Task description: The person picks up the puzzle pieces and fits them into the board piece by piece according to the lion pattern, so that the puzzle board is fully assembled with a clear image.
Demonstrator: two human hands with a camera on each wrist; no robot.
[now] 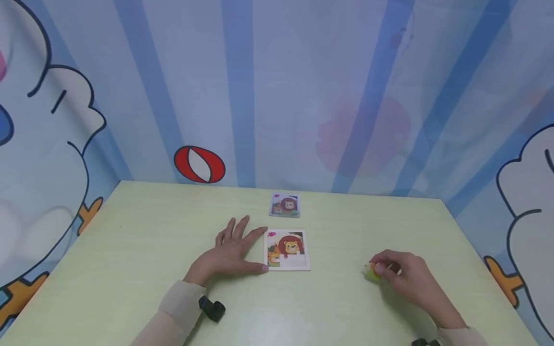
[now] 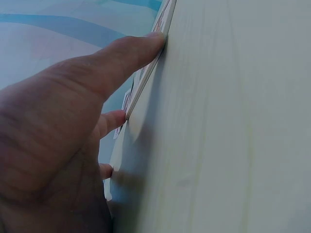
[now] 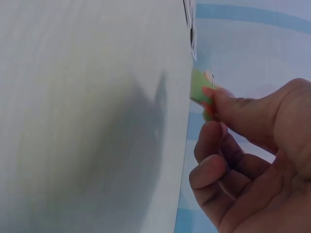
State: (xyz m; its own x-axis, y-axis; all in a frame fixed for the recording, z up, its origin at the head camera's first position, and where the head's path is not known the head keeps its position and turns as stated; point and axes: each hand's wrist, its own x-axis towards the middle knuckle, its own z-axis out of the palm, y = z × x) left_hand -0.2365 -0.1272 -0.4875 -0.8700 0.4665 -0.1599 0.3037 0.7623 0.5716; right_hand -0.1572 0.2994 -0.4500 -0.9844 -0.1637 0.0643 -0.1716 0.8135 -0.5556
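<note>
A square lion puzzle board with a white frame lies on the table, its lower right part showing bare white. My left hand rests at the board's left side, fingers spread, with the thumb on the lower left corner and the index finger at the upper left one. In the left wrist view, the thumb presses against the board's edge. Off to the right, my right hand pinches a green and orange puzzle piece between thumb and index finger, above the table.
Behind the board lies a smaller card with a similar lion picture. The pale yellow table ends at a blue striped backdrop with cartoon figures. A black wrist camera sits on the left sleeve.
</note>
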